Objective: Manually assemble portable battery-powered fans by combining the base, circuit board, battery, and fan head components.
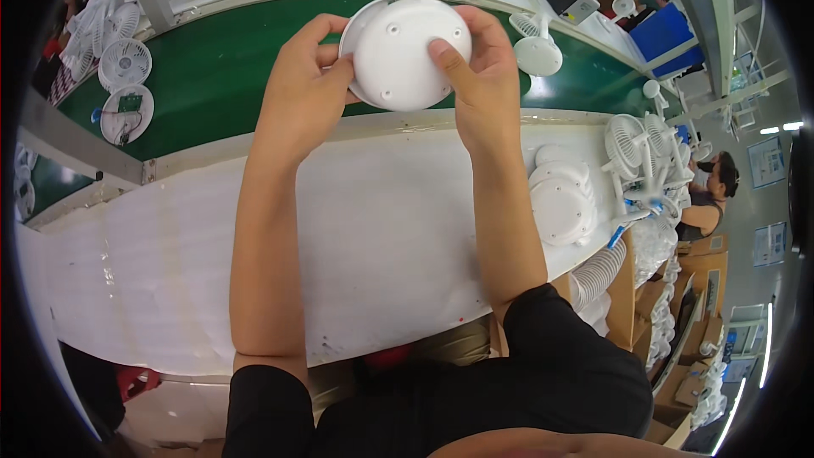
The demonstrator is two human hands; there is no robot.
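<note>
In front of me, over the green conveyor belt [212, 59], I hold up two round white plastic pieces pressed face to face. The nearer one is a fan base cover [398, 59] with several small screw holes. Behind it, the rim of a second white fan base [359, 24] shows at the left. My left hand [307, 89] pinches the left rim, fingers behind and thumb at the edge. My right hand [485, 76] is closed round the right side, its thumb flat on the cover's face. What lies between the pieces is hidden.
Several round white covers [561, 210] lie stacked on the white worktable [381, 237], right of my forearm. White fans [627, 144] stand beyond them. A fan with an opened base [127, 114] lies on the belt at left, another fan [538, 53] at right. Cardboard boxes [702, 288] stand at right.
</note>
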